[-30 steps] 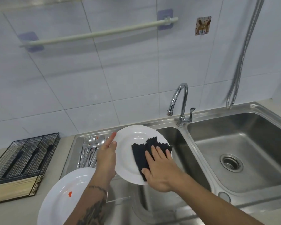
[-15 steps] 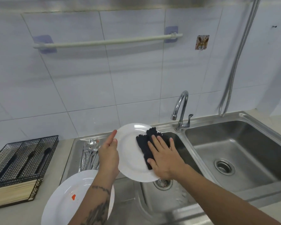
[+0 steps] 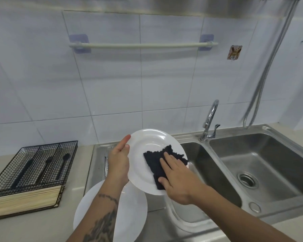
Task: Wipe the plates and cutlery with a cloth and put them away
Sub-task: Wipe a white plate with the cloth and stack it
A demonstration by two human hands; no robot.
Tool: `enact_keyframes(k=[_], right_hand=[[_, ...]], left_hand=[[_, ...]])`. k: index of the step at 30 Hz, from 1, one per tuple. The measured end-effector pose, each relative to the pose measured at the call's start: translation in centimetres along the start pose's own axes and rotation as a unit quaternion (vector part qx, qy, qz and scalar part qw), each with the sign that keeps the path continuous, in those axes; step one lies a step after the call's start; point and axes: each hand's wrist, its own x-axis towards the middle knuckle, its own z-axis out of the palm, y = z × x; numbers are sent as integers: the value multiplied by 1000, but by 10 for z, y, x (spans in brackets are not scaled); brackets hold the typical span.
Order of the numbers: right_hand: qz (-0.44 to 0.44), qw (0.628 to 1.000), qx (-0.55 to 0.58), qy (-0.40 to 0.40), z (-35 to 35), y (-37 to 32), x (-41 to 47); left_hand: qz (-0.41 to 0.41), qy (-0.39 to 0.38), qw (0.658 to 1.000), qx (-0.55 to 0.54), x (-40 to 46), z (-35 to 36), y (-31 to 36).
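Head view looks down on both hands, raised over the sink's left side. The left hand (image 3: 119,160) grasps a white plate (image 3: 147,147) by its left rim, thumb on the front edge and fingers behind, tilting the plate toward the person above the drainboard. The right hand (image 3: 178,180) lies flat with straight fingers, pressing a dark cloth (image 3: 156,163) against the plate's inner face, toward its right side.

Below the forearms, a second white plate (image 3: 133,215) rests on the steel drainboard (image 3: 98,154) at the near edge, partly covered by the left arm. A few pieces of silver cutlery (image 3: 106,163) show on the drainboard just behind the left hand, mostly hidden.

To the right, the double steel sink (image 3: 287,203) has its left basin under the held plate and its right basin wider, with a round drain (image 3: 247,179). A chrome faucet (image 3: 210,119) stands at the back between the basins.

On the pale countertop (image 3: 38,229) to the left, well apart from the plates, sits a black wire organiser (image 3: 42,154); its rear compartments hold dark-handled utensils (image 3: 47,165), and its front section holds pale chopsticks (image 3: 24,199) lying sideways.

White tiled wall (image 3: 112,84) rises behind, carrying a towel bar (image 3: 143,45), a small patterned hook (image 3: 234,52) and a metal hose (image 3: 269,67) hanging at right.
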Motion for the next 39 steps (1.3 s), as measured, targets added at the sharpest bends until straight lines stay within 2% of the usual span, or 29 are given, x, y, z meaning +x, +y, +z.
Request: enact_keyframes(k=[3,6,9,12,15,18,24,28,32,37,39], right_hand=[[34,999,2,-15,5,-21,-5],[-10,998,58,-27,12,-44,-1],[-45,996,80,21,16,-51,18],[-27,995,30,88,11,-42,46],[22,992,-33,122,3,-29,60],[57,989,-71,118,3,-27,51],[-5,998,16,55,15,-59,37],[-14,994,-24,109,6,-50,60],[37,981,-95,166,-10,-28,66],[100,970,-111,194,-16,-19,60],[104,972,-124,172,-15,-22,53]], left_hand=[[3,-2,1000,6,1,-12,5],[10,-33,999,21,3,-16,11],[22,-66,997,32,3,-16,15],[12,-96,995,26,-1,-15,15],[10,-63,998,1,0,-20,21],[11,-34,999,-19,5,-31,29],[-1,-43,999,-16,8,-36,25],[-13,-63,998,-2,2,-27,19],[-10,-49,999,-7,0,-30,20],[-11,-28,999,-44,1,-40,26],[-9,-27,998,-48,3,-46,29]])
